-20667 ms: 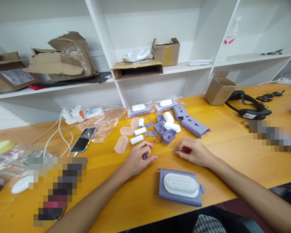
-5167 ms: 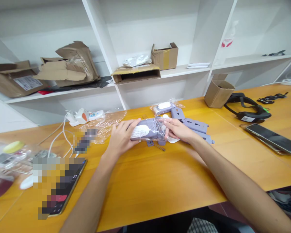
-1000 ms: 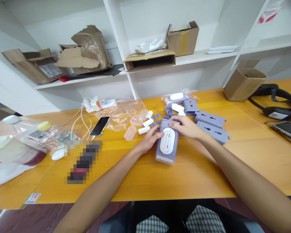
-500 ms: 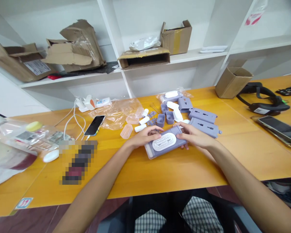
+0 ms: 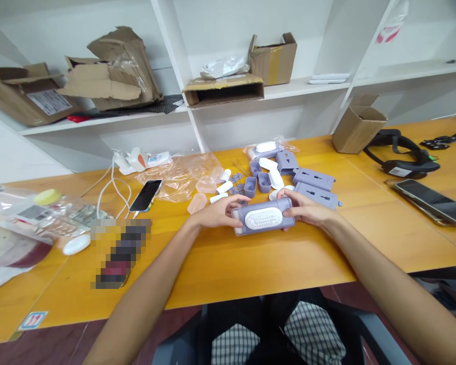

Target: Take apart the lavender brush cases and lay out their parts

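Both hands hold a lilac brush case with a white bristle pad on its face, lying crosswise just above the orange table. My left hand grips its left end, fingers curled round it. My right hand grips its right end the same way. Just behind them lie loose parts: lilac case shells, small lilac cups, white rollers, pale pink caps and thin springs. A bagged brush lies further back.
Crumpled clear plastic, a phone and a white charger with cables lie to the left. A cardboard box, a black headset and another phone sit to the right. White shelves with torn cartons stand behind.
The case was pulled out of its clear bag seconds ago. Over the last second both hands turned it from lengthwise to crosswise and lifted it slightly toward me.
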{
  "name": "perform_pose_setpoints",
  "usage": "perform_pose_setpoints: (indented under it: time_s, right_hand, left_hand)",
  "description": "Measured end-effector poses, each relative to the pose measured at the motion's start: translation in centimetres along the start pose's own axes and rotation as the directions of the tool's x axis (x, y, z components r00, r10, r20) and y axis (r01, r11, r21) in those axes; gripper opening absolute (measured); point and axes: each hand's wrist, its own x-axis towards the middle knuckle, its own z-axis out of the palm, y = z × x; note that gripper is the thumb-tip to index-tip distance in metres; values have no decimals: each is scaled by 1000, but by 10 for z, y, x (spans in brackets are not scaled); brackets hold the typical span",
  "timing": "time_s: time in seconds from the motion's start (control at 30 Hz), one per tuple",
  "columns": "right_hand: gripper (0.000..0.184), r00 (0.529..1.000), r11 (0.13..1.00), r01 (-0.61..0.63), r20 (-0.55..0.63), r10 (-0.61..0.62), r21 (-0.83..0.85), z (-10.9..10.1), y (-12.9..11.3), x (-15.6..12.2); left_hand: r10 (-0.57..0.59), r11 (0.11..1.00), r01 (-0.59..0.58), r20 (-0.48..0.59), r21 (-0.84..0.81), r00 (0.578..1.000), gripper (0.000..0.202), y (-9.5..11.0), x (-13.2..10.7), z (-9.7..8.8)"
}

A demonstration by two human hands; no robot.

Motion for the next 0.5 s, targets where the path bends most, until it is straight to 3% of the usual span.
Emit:
perform_pose_setpoints:
  time_s: [0.23,0.37,0.5]
  right_hand:
    - [64,999,997,24,-45,-27,-69,-3,-1,1]
    - [60,999,995,44,-23,-46,-84,-5,0,2]
    - [56,999,996,17,-32,-20,-90,-3,-3,2]
  left_hand:
    - [-4,959,-92,-339,-267,941,62,-14,16,21]
    - [-9,932,-124,-365,-341,931,62,-21,21,24]
    - [56,959,-148,-348,-242,936,53,-20,20,21]
